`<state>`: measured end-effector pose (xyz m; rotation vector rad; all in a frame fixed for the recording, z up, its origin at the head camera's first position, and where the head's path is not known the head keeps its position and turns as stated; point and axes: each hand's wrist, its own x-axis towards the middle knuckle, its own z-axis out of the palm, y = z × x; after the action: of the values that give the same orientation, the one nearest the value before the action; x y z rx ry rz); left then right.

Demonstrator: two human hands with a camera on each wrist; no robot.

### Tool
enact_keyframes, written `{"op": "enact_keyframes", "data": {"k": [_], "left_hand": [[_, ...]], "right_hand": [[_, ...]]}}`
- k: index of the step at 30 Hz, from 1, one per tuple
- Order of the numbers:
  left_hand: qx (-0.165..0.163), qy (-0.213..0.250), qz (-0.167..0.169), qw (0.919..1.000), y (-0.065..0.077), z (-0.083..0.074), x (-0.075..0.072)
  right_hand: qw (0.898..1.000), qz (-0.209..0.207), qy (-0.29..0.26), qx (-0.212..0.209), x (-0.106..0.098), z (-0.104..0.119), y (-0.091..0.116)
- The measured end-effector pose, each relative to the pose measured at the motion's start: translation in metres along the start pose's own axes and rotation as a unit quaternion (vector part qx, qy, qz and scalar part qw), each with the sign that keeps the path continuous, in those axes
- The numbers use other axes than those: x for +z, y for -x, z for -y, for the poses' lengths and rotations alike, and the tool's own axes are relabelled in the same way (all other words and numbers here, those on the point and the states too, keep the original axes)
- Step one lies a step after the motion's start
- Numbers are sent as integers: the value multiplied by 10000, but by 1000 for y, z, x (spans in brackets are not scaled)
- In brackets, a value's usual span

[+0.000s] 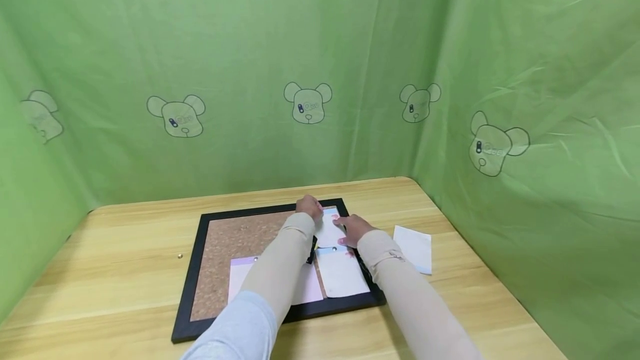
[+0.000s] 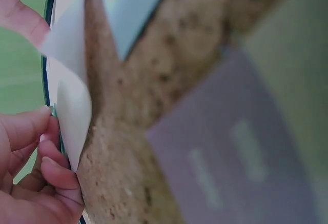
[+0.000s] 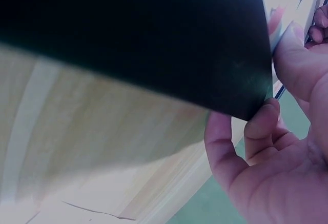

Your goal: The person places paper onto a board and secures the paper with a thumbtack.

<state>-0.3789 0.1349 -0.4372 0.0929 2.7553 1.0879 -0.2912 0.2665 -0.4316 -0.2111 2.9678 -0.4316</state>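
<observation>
A white note sheet (image 1: 327, 232) with a blue top band lies at the upper right of the framed corkboard (image 1: 225, 238). My left hand (image 1: 310, 208) is at its upper end, thumb and finger pinching the edge in the left wrist view, where the sheet (image 2: 74, 111) curls up off the cork. My right hand (image 1: 357, 230) touches the sheet's right side, thumb and index finger apart. Its other fingers are curled at the black frame (image 3: 225, 75) in the right wrist view. Just below is another blue-topped sheet (image 1: 342, 274) with a round pin (image 1: 334, 249) at its top.
A purple-topped sheet (image 1: 306, 288) with a pin (image 1: 256, 259) lies on the board's lower part, partly behind my left forearm. One loose white sheet (image 1: 414, 248) is on the wooden table (image 1: 125, 271) to the right; a small round pin (image 1: 180, 256) is at left. Green curtains (image 1: 240, 71) surround the table.
</observation>
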Motion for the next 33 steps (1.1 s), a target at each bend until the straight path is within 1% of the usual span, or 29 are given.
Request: {"op": "enact_keyframes", "data": {"k": [6, 9, 11, 12, 15, 16, 18, 19, 21, 22, 23, 24, 25, 26, 27, 28, 29, 30, 32, 33], "left_hand": [[-20, -308, -58, 9995, -3, 0, 2], [-27, -463, -22, 9989, -5, 1, 2], [-83, -540, 99, 9985, -5, 1, 1], [-48, -682, 154, 9975, -7, 1, 1], [-28, -1061, 500, 9931, -16, 0, 1], [28, -1209, 604, 9908, -21, 1, 2], [146, -1444, 755, 9865, -35, 4, 7], [280, -1448, 714, 9865, -48, 11, 15], [334, -1433, 761, 9862, -69, 21, 27], [394, -1476, 656, 9861, -85, 29, 37], [375, -1447, 596, 9870, -96, 34, 46], [367, -1397, 563, 9879, -113, 43, 57], [353, -1396, 521, 9882, -126, 49, 66], [190, -1346, 607, 9889, -134, 51, 70], [157, -1367, 602, 9887, -144, 56, 77], [196, -1439, 501, 9881, -152, 60, 84], [197, -1465, 501, 9877, -156, 62, 88], [234, -1519, 474, 9870, -163, 66, 93], [293, -1619, 329, 9858, -167, 68, 99], [293, -1599, 399, 9859, -166, 68, 100]], "right_hand": [[10000, -10, -4, 7, -1, 2, 3], [10000, 22, -46, 1, -2, 3, 4], [9999, 57, -106, 16, -2, 3, 5], [9999, 70, -115, 13, -2, 3, 5], [9999, 68, -83, -25, -2, 2, 4], [10000, 61, -60, -40, -1, 1, 4], [10000, 61, -24, -42, -1, -1, 4], [10000, 46, -23, -52, 0, -1, 3], [10000, 33, -28, -67, -1, -2, 3], [10000, 29, -26, -81, -1, -2, 3], [9999, 24, -24, -97, -1, -2, 3], [9999, 15, -57, -95, -2, -2, 4], [9999, 10, -84, -90, -2, -2, 4], [9999, 11, -93, -84, -2, -1, 4], [9999, 13, -112, -74, -3, -1, 4], [9999, 20, -104, -71, -3, -1, 4], [9999, 27, -118, -61, -4, 0, 5], [9999, 38, -161, -40, -4, 0, 6], [9999, 58, -135, -64, -5, 0, 7], [9999, 76, -141, -53, -5, 0, 7]]}}
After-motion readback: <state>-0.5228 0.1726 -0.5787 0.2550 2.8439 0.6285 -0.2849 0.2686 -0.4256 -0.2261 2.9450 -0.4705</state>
